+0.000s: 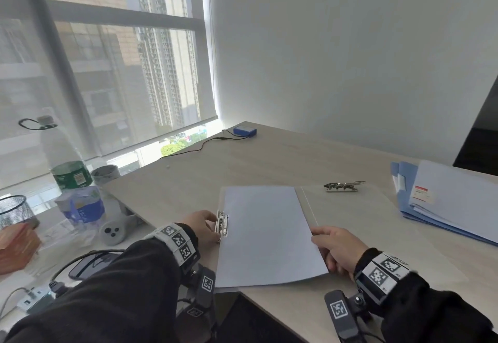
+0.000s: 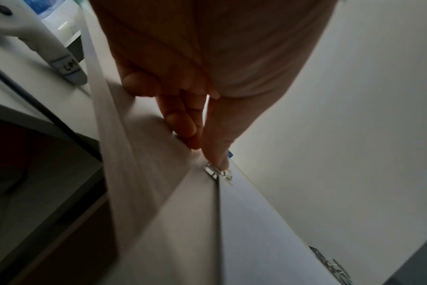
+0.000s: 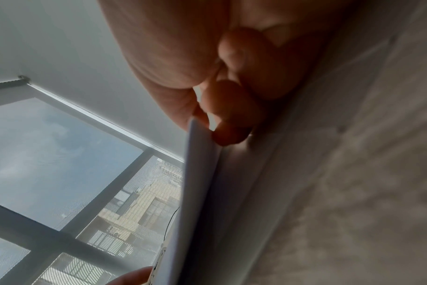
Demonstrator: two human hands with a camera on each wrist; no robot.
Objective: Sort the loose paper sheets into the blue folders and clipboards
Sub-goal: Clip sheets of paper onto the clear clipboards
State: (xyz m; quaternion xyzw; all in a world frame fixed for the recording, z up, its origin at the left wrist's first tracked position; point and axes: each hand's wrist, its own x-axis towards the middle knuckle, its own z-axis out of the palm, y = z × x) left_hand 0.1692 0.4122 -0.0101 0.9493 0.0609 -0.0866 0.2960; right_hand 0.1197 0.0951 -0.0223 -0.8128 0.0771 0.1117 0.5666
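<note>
An open folder (image 1: pixel 350 213) lies flat on the desk, a metal clip on each panel. A white paper sheet (image 1: pixel 266 235) covers its left panel. My left hand (image 1: pixel 206 224) is at the sheet's left edge, its fingertips (image 2: pixel 219 162) curled onto the left clip (image 1: pixel 222 225), which also shows in the left wrist view (image 2: pixel 216 171). My right hand (image 1: pixel 330 245) pinches the sheet's right edge, the paper (image 3: pixel 200 173) caught between thumb and fingers (image 3: pixel 229 133). The other clip (image 1: pixel 343 186) sits at the top of the bare right panel.
A stack of blue folders with papers (image 1: pixel 444 202) lies at the right. A blue box (image 1: pixel 244 130) with a black cable sits at the far desk corner. Left of the desk stand a water bottle (image 1: pixel 67 159), a mesh cup (image 1: pixel 13 210) and a grey controller (image 1: pixel 113 232).
</note>
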